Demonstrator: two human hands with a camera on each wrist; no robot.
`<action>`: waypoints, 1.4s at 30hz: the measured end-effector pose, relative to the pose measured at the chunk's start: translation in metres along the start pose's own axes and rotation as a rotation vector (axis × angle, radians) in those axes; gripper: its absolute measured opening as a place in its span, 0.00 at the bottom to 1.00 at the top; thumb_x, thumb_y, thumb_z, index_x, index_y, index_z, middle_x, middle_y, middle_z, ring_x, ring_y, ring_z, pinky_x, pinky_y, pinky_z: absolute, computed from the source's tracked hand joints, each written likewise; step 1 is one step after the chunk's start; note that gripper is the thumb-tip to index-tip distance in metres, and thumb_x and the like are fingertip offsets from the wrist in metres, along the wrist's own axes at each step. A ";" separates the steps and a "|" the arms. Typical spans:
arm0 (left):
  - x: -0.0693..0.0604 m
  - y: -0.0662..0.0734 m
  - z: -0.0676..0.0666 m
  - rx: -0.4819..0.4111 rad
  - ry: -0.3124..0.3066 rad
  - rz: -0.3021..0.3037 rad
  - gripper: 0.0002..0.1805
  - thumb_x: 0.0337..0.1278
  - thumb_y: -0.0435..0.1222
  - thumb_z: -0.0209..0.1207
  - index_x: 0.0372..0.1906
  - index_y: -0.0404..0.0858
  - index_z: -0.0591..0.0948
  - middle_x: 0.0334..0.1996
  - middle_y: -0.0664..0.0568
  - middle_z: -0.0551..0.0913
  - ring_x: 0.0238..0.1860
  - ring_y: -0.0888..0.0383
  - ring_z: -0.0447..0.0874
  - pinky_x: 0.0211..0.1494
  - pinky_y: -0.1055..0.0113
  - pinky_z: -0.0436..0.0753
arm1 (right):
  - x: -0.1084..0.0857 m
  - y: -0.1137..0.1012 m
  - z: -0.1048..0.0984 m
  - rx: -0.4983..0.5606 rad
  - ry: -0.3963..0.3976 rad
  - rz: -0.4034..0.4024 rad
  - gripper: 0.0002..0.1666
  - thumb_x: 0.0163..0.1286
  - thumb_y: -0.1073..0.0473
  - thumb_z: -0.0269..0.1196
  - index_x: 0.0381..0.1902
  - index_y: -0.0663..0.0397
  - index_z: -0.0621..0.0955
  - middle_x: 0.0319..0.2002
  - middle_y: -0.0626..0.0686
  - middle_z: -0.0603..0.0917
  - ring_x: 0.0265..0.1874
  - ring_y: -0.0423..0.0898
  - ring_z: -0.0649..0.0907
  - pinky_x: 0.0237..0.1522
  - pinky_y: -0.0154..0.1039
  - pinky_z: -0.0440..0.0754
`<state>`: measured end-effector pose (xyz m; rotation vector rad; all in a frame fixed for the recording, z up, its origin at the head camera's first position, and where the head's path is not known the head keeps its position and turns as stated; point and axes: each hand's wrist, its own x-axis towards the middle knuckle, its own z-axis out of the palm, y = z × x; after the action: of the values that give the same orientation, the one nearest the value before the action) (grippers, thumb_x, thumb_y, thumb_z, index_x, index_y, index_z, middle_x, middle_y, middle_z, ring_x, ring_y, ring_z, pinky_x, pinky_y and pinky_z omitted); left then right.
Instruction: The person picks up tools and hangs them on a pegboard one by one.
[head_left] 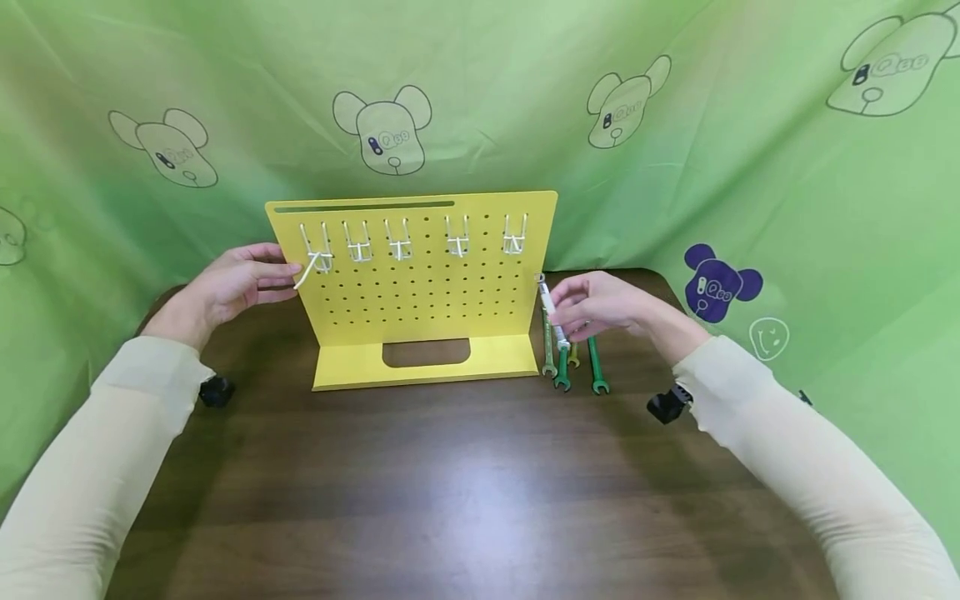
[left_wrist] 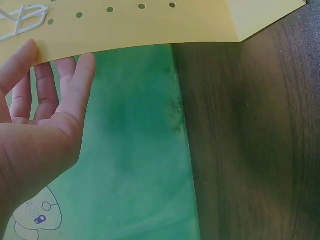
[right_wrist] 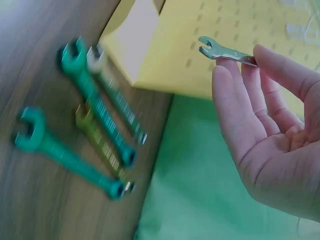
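A yellow pegboard stands upright on the table, with several white wire hooks across its upper part. My left hand pinches the board's left edge, the thumb on the front and other fingers partly behind it. My right hand pinches a small silver open-end wrench between thumb and fingers, off the table beside the board's right edge. Below that hand, two green wrenches, a yellowish one and a silver one lie on the table.
The dark wooden table reaches forward from the board. Behind and around hangs a green cloth printed with bear heads. The board's base has a cut-out slot, and its leftmost hook sticks out slanted toward the left hand.
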<state>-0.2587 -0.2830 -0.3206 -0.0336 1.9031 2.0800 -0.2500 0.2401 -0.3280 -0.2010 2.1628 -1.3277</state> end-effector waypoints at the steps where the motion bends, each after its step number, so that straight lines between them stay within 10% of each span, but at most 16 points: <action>1: 0.000 0.000 0.000 0.000 0.003 -0.002 0.10 0.67 0.23 0.61 0.35 0.42 0.85 0.35 0.53 0.89 0.39 0.56 0.90 0.47 0.63 0.90 | 0.002 -0.004 0.005 0.003 -0.014 -0.009 0.21 0.66 0.65 0.71 0.52 0.67 0.76 0.39 0.60 0.86 0.35 0.51 0.87 0.46 0.51 0.90; 16: -0.002 0.000 -0.004 -0.054 -0.019 -0.001 0.11 0.67 0.21 0.59 0.36 0.40 0.83 0.34 0.51 0.86 0.37 0.55 0.90 0.49 0.60 0.90 | 0.034 -0.047 0.081 0.162 -0.135 -0.148 0.18 0.64 0.66 0.73 0.51 0.62 0.82 0.46 0.65 0.84 0.44 0.63 0.86 0.49 0.55 0.88; 29: -0.002 -0.002 -0.006 -0.031 -0.034 -0.001 0.10 0.69 0.22 0.57 0.40 0.40 0.82 0.37 0.50 0.86 0.40 0.55 0.89 0.52 0.58 0.89 | 0.067 -0.107 0.168 -0.073 -0.186 -0.420 0.16 0.68 0.59 0.72 0.53 0.53 0.86 0.42 0.50 0.88 0.36 0.43 0.83 0.30 0.40 0.88; 36: -0.002 -0.004 -0.007 -0.023 -0.030 0.000 0.10 0.69 0.23 0.58 0.40 0.41 0.83 0.38 0.50 0.86 0.42 0.54 0.89 0.52 0.60 0.89 | 0.072 -0.122 0.188 -0.065 -0.227 -0.460 0.16 0.68 0.60 0.71 0.53 0.54 0.86 0.41 0.50 0.88 0.34 0.42 0.83 0.36 0.51 0.90; 42: -0.003 -0.002 -0.008 0.015 -0.033 -0.008 0.10 0.70 0.25 0.58 0.40 0.43 0.84 0.38 0.52 0.87 0.43 0.55 0.88 0.50 0.63 0.89 | 0.072 -0.130 0.193 -0.044 -0.250 -0.429 0.17 0.68 0.60 0.71 0.54 0.55 0.85 0.42 0.51 0.87 0.32 0.43 0.82 0.31 0.41 0.89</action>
<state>-0.2570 -0.2911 -0.3227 -0.0042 1.8956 2.0483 -0.2243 -0.0017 -0.3100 -0.8428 2.0015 -1.3915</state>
